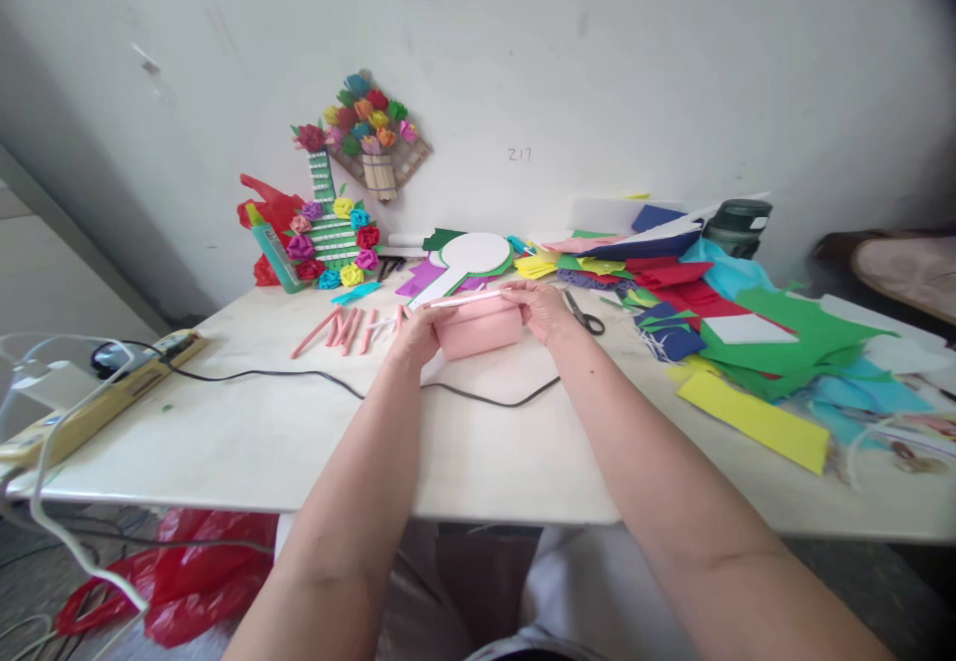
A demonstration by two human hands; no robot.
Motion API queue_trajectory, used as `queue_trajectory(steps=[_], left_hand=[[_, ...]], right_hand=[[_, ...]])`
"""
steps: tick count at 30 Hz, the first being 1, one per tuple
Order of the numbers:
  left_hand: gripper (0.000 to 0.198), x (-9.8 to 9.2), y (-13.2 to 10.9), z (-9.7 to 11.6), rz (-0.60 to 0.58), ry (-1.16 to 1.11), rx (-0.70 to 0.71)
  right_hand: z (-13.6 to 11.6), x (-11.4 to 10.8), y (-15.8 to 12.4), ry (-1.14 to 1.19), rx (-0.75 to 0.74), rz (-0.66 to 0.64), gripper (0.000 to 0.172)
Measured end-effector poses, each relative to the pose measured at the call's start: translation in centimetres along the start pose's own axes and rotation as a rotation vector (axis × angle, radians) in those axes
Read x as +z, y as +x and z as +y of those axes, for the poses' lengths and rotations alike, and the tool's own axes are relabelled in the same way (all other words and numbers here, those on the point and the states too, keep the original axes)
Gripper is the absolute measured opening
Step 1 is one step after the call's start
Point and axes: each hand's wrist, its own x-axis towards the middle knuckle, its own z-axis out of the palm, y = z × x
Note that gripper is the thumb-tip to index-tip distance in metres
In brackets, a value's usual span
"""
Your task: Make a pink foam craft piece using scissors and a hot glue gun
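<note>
My left hand [415, 332] and my right hand [544, 309] hold the two ends of a pink paper sheet [478, 327] over the white table [314, 432]. A thin white stick [469, 297] lies along the sheet's top edge, pinched under the fingertips of both hands. Several rolled pink paper tubes [340, 329] lie just left of my left hand. Scissors [584, 317] rest right of my right hand.
A pile of coloured paper sheets [717, 313] covers the table's right side, with a yellow strip [754, 420] near the front. Paper-flower crafts [336, 233] and a glue bottle [273, 249] stand by the wall. A black cable [299, 376] runs to a power strip [97, 404] at left.
</note>
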Motion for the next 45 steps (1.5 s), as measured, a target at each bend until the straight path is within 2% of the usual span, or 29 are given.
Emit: queue_trajectory(steps=[6, 12, 20, 29, 34, 43, 45], left_hand=[[0.022, 0.26, -0.25, 0.25, 0.029, 0.023, 0.018], [0.031, -0.47, 0.07, -0.19, -0.051, 0.083, 0.030], [0.029, -0.57, -0.05, -0.12, -0.090, 0.101, 0.034], [0.023, -0.52, 0.09, -0.11, -0.023, 0.082, 0.052], [0.028, -0.42, 0.09, -0.14, 0.047, 0.079, 0.104], [0.033, -0.22, 0.01, -0.08, 0.043, 0.151, 0.141], [0.032, -0.23, 0.03, -0.03, 0.031, 0.156, 0.141]], right_hand=[[-0.02, 0.04, 0.02, 0.008, -0.030, 0.000, 0.025], [-0.16, 0.04, -0.14, 0.008, -0.029, -0.014, 0.023], [-0.11, 0.04, -0.03, 0.016, -0.031, 0.010, 0.021], [0.04, -0.10, 0.06, 0.013, -0.020, 0.015, 0.024], [0.22, -0.16, 0.29, -0.002, -0.040, 0.001, 0.025], [0.42, -0.17, 0.30, 0.003, -0.079, -0.010, 0.036], [0.35, -0.10, 0.30, 0.022, -0.091, -0.008, 0.033]])
